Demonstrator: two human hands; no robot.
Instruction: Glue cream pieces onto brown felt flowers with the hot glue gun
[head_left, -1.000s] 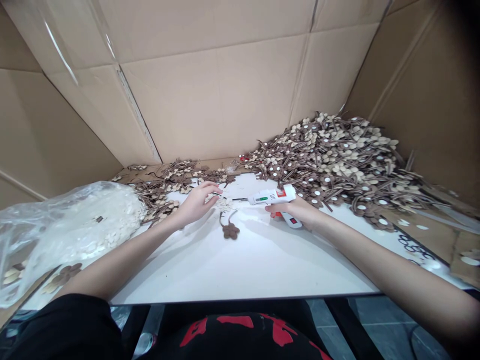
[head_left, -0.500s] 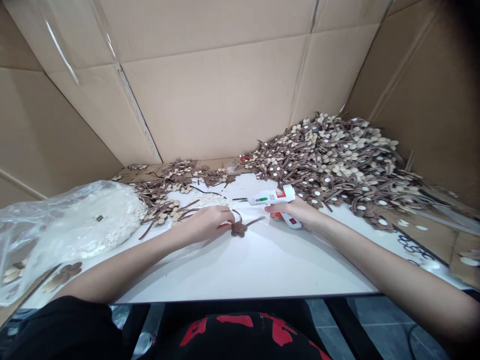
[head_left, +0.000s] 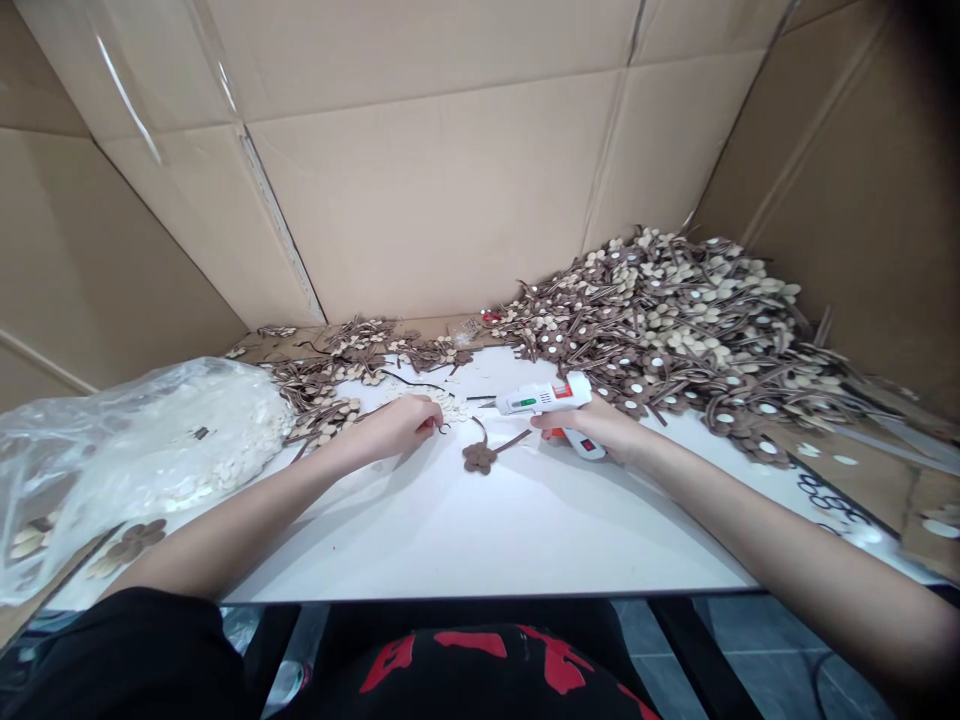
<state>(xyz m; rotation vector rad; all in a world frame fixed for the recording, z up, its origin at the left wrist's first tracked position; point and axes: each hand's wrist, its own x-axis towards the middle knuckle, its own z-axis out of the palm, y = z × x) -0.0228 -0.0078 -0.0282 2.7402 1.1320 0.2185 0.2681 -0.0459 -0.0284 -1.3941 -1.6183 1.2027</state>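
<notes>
My right hand point(head_left: 600, 420) is wrapped round the handle of a white glue gun point(head_left: 544, 397), its nozzle pointing left. A brown felt flower point(head_left: 478, 458) with two thin strips lies on the white table point(head_left: 480, 545), apart from both hands. Left of the flower, my left hand point(head_left: 416, 420) is closed in a pinch. From its fingertips sticks out a small dark ring point(head_left: 445, 429), partly hidden by the fingers. White bits point(head_left: 454, 405) are scattered just beyond that hand.
At the back right rises a large heap of brown and cream felt flowers point(head_left: 660, 310). More flower pieces point(head_left: 330, 400) lie at left, beside a clear bag of white discs point(head_left: 202, 430). Black rings point(head_left: 825, 495) lie at right. Cardboard walls point(head_left: 442, 190) enclose the table.
My left hand has left the felt flower and moved a little left and away from me; a small dark ring now shows at its fingertips. The right hand and glue gun have barely moved.
</notes>
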